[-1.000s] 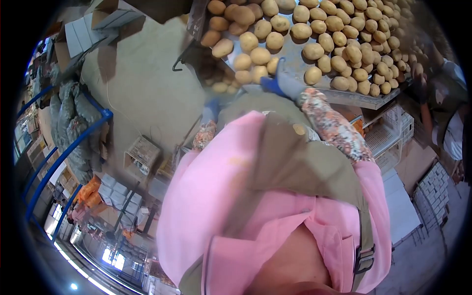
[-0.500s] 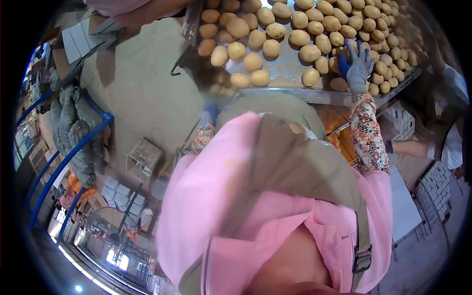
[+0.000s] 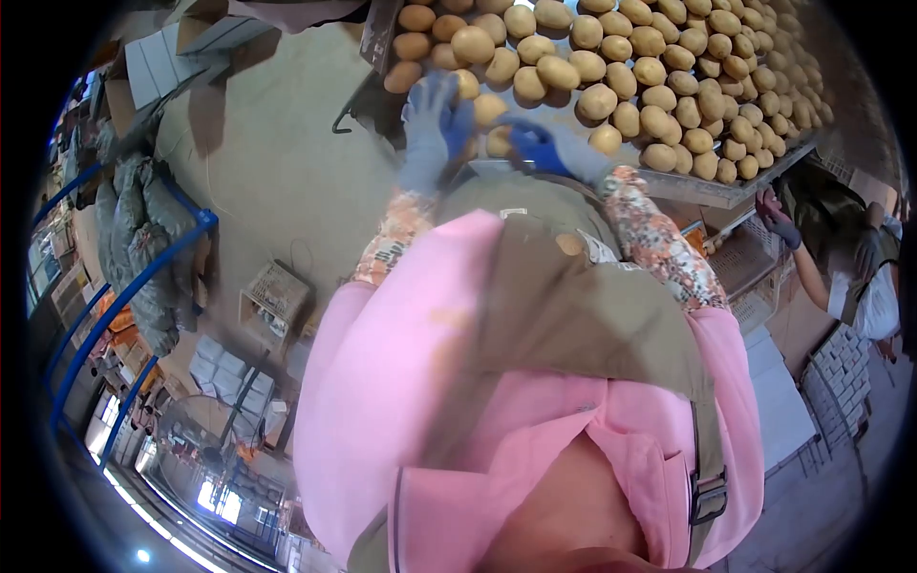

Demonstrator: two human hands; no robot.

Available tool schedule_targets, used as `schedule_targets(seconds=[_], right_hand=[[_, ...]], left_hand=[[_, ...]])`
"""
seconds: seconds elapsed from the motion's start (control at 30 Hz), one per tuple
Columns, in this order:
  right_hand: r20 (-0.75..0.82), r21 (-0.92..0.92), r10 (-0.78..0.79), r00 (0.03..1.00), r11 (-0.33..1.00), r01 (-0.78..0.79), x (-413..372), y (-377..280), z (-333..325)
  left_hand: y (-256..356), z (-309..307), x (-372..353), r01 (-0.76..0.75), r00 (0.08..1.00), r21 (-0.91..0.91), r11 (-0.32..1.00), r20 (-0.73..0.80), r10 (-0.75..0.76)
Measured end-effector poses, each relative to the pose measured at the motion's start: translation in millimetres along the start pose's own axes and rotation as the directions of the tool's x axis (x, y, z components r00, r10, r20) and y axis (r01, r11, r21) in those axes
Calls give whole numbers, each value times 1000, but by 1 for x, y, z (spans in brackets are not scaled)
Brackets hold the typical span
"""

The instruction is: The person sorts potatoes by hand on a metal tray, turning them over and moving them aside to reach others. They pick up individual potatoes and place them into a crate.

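Potatoes [image 3: 647,72] lie spread over a metal sorting table [image 3: 712,188], thickest toward the right. My left hand [image 3: 435,119], in a grey and blue glove, is at the table's near left corner, fingers stretched out beside the loose potatoes there. Close by, my right hand [image 3: 559,151] reaches leftward in the same kind of glove, bent over the near edge. Its fingers are smeared by motion, and I cannot tell whether they grip anything. Between the two hands sit a couple of potatoes [image 3: 489,109]. Flowered sleeves cover both forearms.
A co-worker's gloved hand [image 3: 778,218] shows at the right, past the table's corner. Plastic crates [image 3: 750,263] stand under that side. On the left are a blue metal frame [image 3: 134,277] with grey sacks [image 3: 143,248], a crate [image 3: 275,296] on the floor, and cardboard boxes [image 3: 153,67].
My right hand has moved left from the potato pile to the near edge. My left hand has risen from beside my body to the table's left corner. The co-worker's hand has come up.
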State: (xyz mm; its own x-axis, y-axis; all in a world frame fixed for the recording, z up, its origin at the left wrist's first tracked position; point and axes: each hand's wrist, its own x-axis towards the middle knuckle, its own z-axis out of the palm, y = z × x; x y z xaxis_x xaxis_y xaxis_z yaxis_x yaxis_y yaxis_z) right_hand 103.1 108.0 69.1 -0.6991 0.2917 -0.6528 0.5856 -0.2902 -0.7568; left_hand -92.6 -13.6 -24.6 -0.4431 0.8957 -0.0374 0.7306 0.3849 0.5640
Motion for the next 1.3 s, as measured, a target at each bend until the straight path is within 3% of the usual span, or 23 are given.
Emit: schedule_targets(seconds=[0.03, 0.07, 0.1, 0.23, 0.27, 0.33, 0.37, 0.47, 0.53, 0.6, 0.63, 0.67, 0.73, 0.8, 0.87, 0.93, 1.0, 1.07, 1.1, 1.13, 1.2, 1.27, 1.3], right_hand=[[-107, -328, -259, 960, 921, 211, -4, 14, -18], [-177, -303, -394, 902, 893, 331, -8, 25, -35], [-240, -666, -580, 778, 681, 302, -2, 54, -56], [-93, -925, -407, 909, 374, 73, -45, 86, -83], [-93, -925, -406, 909, 373, 72, -51, 90, -77], [-149, -937, -338, 929, 350, -23, -58, 99, -62], [-205, -887, -311, 928, 460, -42, -55, 100, -55], [-157, -738, -263, 952, 672, 64, -30, 76, -28], [-76, -946, -246, 966, 324, 8, -7, 47, 8], [107, -843, -252, 962, 490, 222, 22, 27, 14], [85, -708, -259, 962, 664, 241, 35, 24, 18], [79, -709, -257, 963, 665, 235, 37, 24, 9], [-28, -205, -383, 924, 906, 369, 30, 22, -20], [-171, -758, -583, 794, 593, 272, 28, 50, -67], [-227, -936, -453, 862, 346, -65, -15, 55, -80], [-213, -950, -302, 929, 287, -124, -31, 90, -71], [-158, -804, -303, 940, 592, 55, -27, 90, -57], [15, -684, -251, 968, 703, 194, 4, 84, -27], [74, -475, 23, 997, 880, 15, 20, 68, -8], [35, -302, -240, 970, 923, 239, 65, 110, 15], [9, -468, -713, 701, 616, 633, 76, 58, 30], [108, -593, -738, 666, 490, 638, 79, 16, 8], [219, -684, -742, 634, 347, 642, 80, -8, -3]], left_hand=[[7, -1, -6, -5, 1000, -5, 1000, -2, 5], [18, -6, -18, -38, 996, 175, 984, 89, 23], [25, -11, -26, -87, 984, 347, 934, 178, 26], [1, -8, -47, -57, 997, 309, 949, 61, 40], [-5, -6, -50, -57, 997, 307, 950, 61, 40], [-15, -3, -57, 12, 994, -77, 997, -108, -20], [-15, -3, -58, 18, 984, -128, 992, -174, -41], [0, -19, -48, -25, 979, 151, 988, -195, 54], [13, -16, -29, -92, 970, 136, 987, -214, 119], [20, -3, 0, -190, 966, 202, 961, -134, 219], [22, 2, 16, -221, 957, 197, 955, -146, 252], [22, 1, 18, -226, 956, 193, 955, -144, 256], [13, -8, 23, -111, 993, 215, 970, -9, 116], [-8, -5, 7, -140, 989, 176, 974, -23, 146], [-19, -9, -11, -90, 994, 271, 958, -35, 103], [-36, -8, -28, -78, 985, 283, 956, -126, 118], [-39, -12, -14, -81, 966, 277, 958, -215, 143], [-19, -23, 15, -111, 931, 307, 945, -301, 207], [-6, -24, 36, -163, 913, 268, 950, -323, 248], [4, -24, 60, -214, 892, 234, 949, -350, 287], [19, -17, 99, -218, 926, 256, 942, -250, 282], [36, -9, 120, 10, 1000, 211, 977, 22, -15], [-7, 29, 126, -76, 992, 272, 959, 121, 44]])
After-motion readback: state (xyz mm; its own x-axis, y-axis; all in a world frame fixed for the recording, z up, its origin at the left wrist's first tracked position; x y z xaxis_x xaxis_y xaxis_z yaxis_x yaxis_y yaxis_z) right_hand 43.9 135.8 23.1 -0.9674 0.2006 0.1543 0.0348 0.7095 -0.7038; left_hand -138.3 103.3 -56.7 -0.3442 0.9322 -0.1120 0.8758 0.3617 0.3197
